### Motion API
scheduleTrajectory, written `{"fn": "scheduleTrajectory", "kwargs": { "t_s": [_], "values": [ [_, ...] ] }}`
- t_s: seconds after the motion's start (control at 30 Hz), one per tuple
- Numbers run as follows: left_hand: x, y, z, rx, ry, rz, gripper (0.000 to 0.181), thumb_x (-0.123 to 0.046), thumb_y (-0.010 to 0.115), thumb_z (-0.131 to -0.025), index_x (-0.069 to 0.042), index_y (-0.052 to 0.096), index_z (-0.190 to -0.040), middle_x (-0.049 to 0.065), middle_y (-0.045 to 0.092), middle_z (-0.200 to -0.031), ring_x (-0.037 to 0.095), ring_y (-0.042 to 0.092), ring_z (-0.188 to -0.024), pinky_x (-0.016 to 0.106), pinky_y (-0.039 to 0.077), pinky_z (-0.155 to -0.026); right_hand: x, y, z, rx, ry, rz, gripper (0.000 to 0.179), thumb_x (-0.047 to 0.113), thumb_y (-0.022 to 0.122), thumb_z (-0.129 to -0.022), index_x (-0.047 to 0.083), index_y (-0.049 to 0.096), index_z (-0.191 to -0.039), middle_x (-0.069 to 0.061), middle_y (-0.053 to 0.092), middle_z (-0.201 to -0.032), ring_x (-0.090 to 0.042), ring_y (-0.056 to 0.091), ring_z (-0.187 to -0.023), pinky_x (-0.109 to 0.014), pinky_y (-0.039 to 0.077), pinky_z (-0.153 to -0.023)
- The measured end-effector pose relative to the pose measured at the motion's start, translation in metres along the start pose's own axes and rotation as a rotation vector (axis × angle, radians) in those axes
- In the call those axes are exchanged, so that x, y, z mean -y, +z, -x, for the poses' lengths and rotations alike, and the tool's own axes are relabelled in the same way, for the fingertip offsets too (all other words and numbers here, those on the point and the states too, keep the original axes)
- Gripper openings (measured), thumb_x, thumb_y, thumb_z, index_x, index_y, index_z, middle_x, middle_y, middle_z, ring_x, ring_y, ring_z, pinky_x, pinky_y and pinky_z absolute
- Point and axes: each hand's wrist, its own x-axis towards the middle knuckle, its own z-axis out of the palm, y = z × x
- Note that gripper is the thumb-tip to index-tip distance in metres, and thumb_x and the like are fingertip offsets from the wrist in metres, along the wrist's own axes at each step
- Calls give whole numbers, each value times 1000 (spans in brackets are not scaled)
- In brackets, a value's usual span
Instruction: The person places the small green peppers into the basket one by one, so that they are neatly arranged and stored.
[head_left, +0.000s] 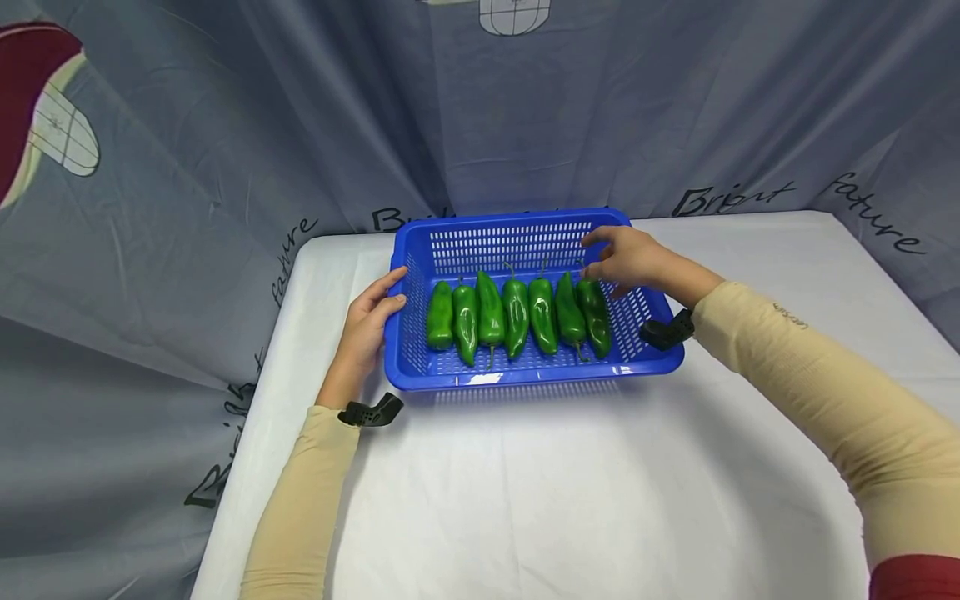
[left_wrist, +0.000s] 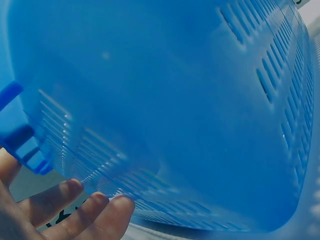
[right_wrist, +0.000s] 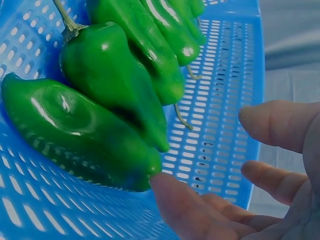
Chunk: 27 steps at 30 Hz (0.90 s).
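Observation:
Several glossy green peppers (head_left: 517,312) lie side by side in a row in a blue plastic basket (head_left: 525,377). My left hand (head_left: 365,321) holds the basket's left rim; the left wrist view has its fingertips (left_wrist: 119,210) against the slotted outer wall. Over the back right of the basket is my right hand (head_left: 628,257), its fingers spread apart. One fingertip (right_wrist: 172,192) of it meets the end of the rightmost pepper (right_wrist: 75,125) in the right wrist view, and nothing is gripped. Stems point to different sides along the row.
The basket stands near the far edge of a white-covered table (head_left: 510,483). A grey printed curtain (head_left: 360,108) hangs behind the table and along its left side. Each wrist carries a small black device (head_left: 371,410).

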Motion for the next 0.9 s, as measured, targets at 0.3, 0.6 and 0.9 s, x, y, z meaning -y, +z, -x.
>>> {"fn": "scheduleTrajectory", "kwargs": {
  "t_s": [0.3,0.6,0.9],
  "values": [
    [-2,1,-1,-5,-3,11,50,-8,50,-103,-9,47,-153,8,40,-163,26,43,-147,41,41,-120,-1,-13,9,-21,3,-57,63,20,65,-98,4,38,-153,-36,46,-145,-52,61,-118,-46,65,-76],
    [-2,1,0,-3,-11,18,50,-8,50,-104,-11,46,-153,7,41,-163,25,46,-144,42,44,-118,-9,-23,18,-96,-10,-87,59,21,63,-100,5,42,-152,-31,52,-139,-45,64,-113,-44,65,-75],
    [-1,0,0,-5,-15,5,50,-9,49,-104,-11,46,-154,6,40,-163,26,46,-143,35,47,-115,-30,-31,28,-228,-11,-87,61,27,60,-102,3,39,-154,-35,51,-141,-46,65,-112,-46,64,-78]
  ]
}}
